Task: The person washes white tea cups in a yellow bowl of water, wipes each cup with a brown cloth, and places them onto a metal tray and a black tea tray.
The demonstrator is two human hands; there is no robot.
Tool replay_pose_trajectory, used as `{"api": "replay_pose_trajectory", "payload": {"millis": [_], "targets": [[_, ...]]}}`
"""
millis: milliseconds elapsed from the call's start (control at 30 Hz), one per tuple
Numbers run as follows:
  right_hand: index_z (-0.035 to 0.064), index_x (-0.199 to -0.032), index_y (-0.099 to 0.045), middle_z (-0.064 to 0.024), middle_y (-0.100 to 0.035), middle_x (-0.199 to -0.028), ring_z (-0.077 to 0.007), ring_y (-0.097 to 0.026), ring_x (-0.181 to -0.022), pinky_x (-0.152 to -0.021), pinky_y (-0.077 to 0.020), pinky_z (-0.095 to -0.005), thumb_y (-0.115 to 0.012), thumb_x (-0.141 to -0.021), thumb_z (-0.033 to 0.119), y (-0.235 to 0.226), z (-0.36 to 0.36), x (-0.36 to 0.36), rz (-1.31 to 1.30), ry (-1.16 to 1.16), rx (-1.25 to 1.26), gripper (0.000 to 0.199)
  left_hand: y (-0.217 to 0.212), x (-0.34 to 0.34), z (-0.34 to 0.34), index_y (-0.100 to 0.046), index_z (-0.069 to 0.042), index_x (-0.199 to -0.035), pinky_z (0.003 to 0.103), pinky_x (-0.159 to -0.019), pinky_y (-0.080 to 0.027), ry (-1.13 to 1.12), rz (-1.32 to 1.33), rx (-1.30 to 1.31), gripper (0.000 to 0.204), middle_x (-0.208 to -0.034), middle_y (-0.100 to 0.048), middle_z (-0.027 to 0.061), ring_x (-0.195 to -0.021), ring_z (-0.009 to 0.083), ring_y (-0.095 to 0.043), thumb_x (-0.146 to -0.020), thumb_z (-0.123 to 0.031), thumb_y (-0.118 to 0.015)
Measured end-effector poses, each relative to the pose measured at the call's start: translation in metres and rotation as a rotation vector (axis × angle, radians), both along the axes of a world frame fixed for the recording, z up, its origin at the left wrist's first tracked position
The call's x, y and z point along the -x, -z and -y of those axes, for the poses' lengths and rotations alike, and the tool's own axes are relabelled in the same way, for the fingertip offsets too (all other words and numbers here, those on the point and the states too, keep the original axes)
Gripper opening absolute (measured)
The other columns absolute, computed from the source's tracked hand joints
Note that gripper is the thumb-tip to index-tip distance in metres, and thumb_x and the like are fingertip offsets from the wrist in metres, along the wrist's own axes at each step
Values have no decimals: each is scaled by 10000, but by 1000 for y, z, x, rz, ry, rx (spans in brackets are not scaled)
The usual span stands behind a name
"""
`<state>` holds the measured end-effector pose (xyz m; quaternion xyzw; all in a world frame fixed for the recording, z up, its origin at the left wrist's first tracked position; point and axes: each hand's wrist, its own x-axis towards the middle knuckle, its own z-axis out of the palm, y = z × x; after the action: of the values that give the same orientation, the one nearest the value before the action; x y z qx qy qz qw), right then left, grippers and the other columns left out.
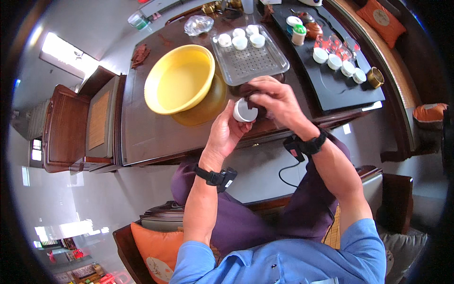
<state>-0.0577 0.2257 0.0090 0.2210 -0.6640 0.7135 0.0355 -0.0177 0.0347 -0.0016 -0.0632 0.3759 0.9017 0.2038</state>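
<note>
My left hand (224, 132) holds a small white cup (244, 111) by its side, its base turned toward me. My right hand (276, 99) presses a dark brown cloth (255, 97) against the cup's far side. Both hands hover over the front edge of the dark wooden table (142, 132). Just beyond them lies a perforated metal tray (253, 61) with several white cups (240, 41) at its far end. A big yellow basin (178, 79) stands to the left of the tray.
A black tea tray (340, 87) at the right carries several white cups (339, 62), a green-lidded jar (298, 34), a small brown teapot (313, 29) and a brass cup (375, 77). A glass dish (198, 24) sits behind the basin. A wooden chair (80, 123) stands left; orange cushions (156, 253) lie beside me.
</note>
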Motion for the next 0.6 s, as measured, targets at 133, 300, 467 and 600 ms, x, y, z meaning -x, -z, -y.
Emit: {"api": "replay_pose_trajectory", "payload": {"millis": [133, 300, 467, 600], "targets": [[-16, -1113, -683, -136, -694, -994, -246, -681, -911, -818, -545, -359, -721, -807, 47, -3, 5, -3, -196, 135, -393, 315, 6, -2, -6, -621, -38, -1154, 272, -762, -525, -22, -150, 155, 376, -1000, -678, 63, -816, 154, -632, -1038, -391, -564], [-46, -1123, -682, -116, -730, -989, -174, -686, -901, -831, -554, -325, -702, -843, 52, -9, 4, 2, 88, 19, -241, 297, 9, 3, 7, -633, -78, -1178, 319, -791, -548, -41, -270, 184, 343, -1106, -684, 53, -933, 160, -654, -1047, -382, -541], [-38, -1219, -654, -55, -714, -1026, -131, -649, -924, -841, -546, -298, -676, -920, 96, -13, -6, 0, 438, -112, 279, 329, 5, 13, 10, -627, -104, -1089, 262, -696, -541, -130, -24, 31, 366, -971, -686, 31, -792, 135, -646, -1039, -450, -520], [16, -1212, -671, -119, -686, -1108, -258, -626, -1059, -946, -509, -377, -641, -916, 82, -12, -3, -12, -271, -145, -334, 305, -2, 11, 5, -634, -160, -1007, 203, -523, -511, -180, 117, 97, 342, -830, -669, -23, -628, 93, -616, -1017, -489, -543]]}}
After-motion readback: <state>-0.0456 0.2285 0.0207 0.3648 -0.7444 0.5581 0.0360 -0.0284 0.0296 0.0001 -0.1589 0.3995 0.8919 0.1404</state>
